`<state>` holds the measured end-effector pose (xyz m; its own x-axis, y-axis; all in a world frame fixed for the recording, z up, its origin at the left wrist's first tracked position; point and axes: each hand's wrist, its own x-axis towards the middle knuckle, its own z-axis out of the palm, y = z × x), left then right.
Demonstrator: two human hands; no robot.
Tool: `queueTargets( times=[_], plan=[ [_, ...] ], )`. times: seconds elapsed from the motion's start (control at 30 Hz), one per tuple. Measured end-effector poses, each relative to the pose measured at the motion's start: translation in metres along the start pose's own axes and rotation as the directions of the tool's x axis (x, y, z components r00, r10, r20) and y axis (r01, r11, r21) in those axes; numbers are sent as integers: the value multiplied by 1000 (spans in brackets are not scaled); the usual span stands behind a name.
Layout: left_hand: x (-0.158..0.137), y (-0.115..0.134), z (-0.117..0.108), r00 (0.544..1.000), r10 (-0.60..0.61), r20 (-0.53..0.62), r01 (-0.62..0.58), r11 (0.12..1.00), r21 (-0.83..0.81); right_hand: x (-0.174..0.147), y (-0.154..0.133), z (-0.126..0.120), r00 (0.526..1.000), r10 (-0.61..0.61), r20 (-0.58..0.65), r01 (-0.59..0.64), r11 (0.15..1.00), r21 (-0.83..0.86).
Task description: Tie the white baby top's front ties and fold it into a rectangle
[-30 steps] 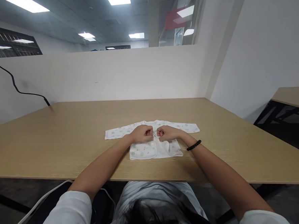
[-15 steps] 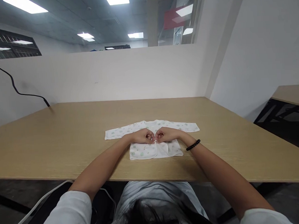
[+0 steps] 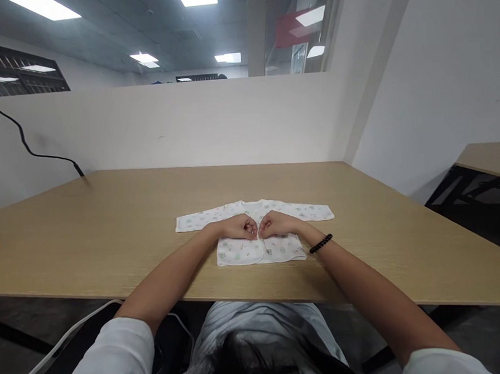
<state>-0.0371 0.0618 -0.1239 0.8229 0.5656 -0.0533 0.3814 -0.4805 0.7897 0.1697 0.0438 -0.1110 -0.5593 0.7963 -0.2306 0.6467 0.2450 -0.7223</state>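
A small white baby shirt (image 3: 240,252) with a pale green print lies flat on the table, its long sleeves spread to both sides and its neck pointing away from me. Over its middle, my left hand (image 3: 240,227) pinches the edge of the left front panel. My right hand (image 3: 274,224) pinches the facing edge of the right panel, fingertips almost touching those of the left. Both front panels lie side by side below the hands. Whatever fastening may sit between my fingertips is too small and covered to make out.
The wooden table (image 3: 120,212) reaches back to a low white partition (image 3: 212,124). A black cable (image 3: 47,158) runs down to the table's far left corner. A white cord (image 3: 64,339) hangs below the front edge at left. Another table (image 3: 489,158) stands at the right.
The right front panel was folded back at its lower inner corner and now lies flat. Both hands stay at the shirt's middle, still pinching, with very little movement.
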Motion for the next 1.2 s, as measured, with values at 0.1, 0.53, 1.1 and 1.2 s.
queueTargets(
  times=[0.1, 0.53, 1.1, 1.2],
  plan=[
    [-1, 1, 0, 1000, -20, 2, 20, 1000, -9, 1, -2, 2, 1000, 21, -14, -21, 1000, 0],
    [-1, 0, -5, 998, -26, 54, 24, 999, 28, 6, -5, 9, 990, 131, -53, -132, 991, -9],
    [0, -5, 1, 986, 92, -140, -67, 983, 173, -1, 0, -9, 987, 37, 156, -34, 999, -27],
    [-2, 0, 4, 942, 141, -305, -23, 933, 359, -14, -6, -18, 918, 44, 393, -29, 999, -44]
  ],
)
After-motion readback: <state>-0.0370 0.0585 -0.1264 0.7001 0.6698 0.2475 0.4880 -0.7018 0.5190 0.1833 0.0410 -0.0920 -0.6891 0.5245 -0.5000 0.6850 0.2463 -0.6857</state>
